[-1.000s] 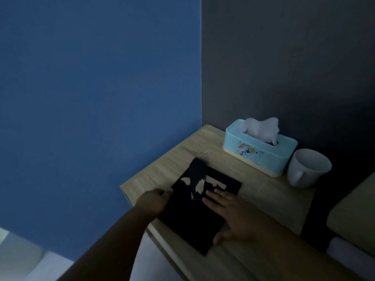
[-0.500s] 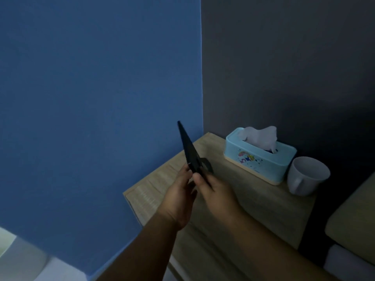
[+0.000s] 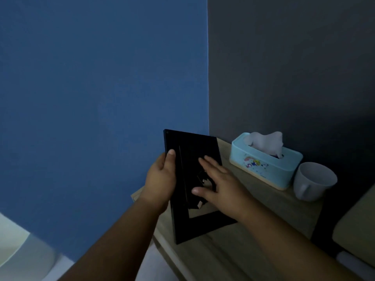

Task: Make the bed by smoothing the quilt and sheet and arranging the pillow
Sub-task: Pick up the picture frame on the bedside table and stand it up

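Black picture frame [image 3: 194, 145] — held upright over bedside table [image 3: 274, 216]; left hand [image 3: 162, 179] clamps its left edge with curled fingers and thumb, right hand [image 3: 221, 184] lays straight fingers flat against its near face.

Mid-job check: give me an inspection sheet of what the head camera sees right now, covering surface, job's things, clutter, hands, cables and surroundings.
Surface: wooden table in the wall corner, dimly lit.
Job's things: no quilt, sheet or pillow clearly seen; a beige shape at the right edge is too dim to name.
Clutter: black frame held upright at the table's near left; tissue box with a tissue sticking out; mug just right of the box.
Hands: left hand grips the frame's left edge; right hand lies on the frame with straight fingers.
Cables: nothing seen.
Surroundings: blue wall on the left, grey wall on the right.
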